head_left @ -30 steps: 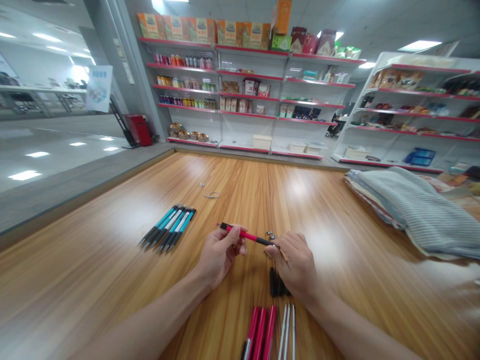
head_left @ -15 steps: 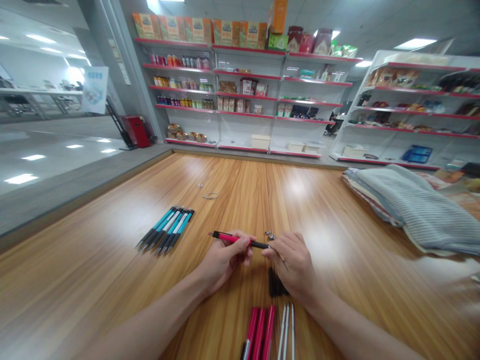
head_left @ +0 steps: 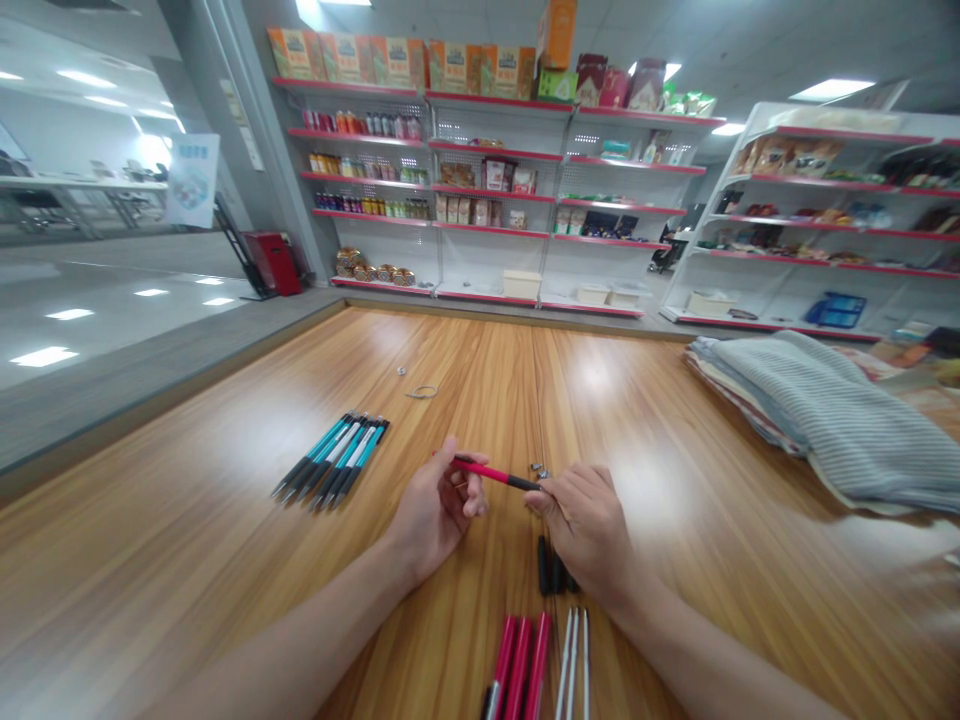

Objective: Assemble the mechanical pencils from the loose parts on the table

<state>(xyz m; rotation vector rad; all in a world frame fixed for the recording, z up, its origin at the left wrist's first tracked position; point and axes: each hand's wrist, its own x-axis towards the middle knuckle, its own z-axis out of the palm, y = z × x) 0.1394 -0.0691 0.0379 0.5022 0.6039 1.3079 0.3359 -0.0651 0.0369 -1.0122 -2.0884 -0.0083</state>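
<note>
A pink pen [head_left: 491,472] with a black grip is held level between my two hands above the table. My right hand [head_left: 589,525] pinches its black tip end. My left hand [head_left: 435,510] is at the other end, thumb by the pen's end and fingers curled around it. Just beyond my right hand lie small metal pieces [head_left: 538,470]. Black grip sleeves [head_left: 551,568] lie below it, partly hidden by the hand. Nearer to me are pink pen barrels [head_left: 519,665] and thin white refills [head_left: 574,660], side by side.
Several assembled blue and black pens [head_left: 334,460] lie in a row at the left. A loop of thin wire or cord [head_left: 422,392] and a tiny piece [head_left: 401,371] lie farther back. Folded cloths [head_left: 832,410] are stacked at the right. Stocked shelves [head_left: 487,225] stand behind the table.
My left hand has slid from the pen's middle back to its end, thumb now raised there. The pen's left end has drawn right; my right hand keeps its grip.
</note>
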